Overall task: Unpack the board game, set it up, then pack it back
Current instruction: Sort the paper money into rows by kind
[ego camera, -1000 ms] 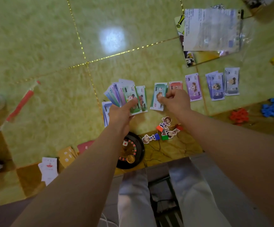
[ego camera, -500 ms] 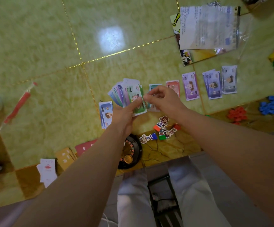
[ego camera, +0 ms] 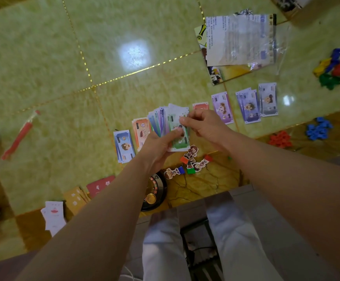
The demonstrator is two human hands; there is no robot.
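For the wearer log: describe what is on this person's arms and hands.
Both forearms are bare as far as the frame shows: no sleeve edge in view. The left hand and right hand wear no gloves, and I see no rings, watch or bracelet, though the picture is soft. The nails are short. Pale trousers cover the legs below.

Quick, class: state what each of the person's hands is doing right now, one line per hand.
Left hand: closed, holding the fan of play-money notes.
Right hand: fingers pinched on the top green note of that fan.
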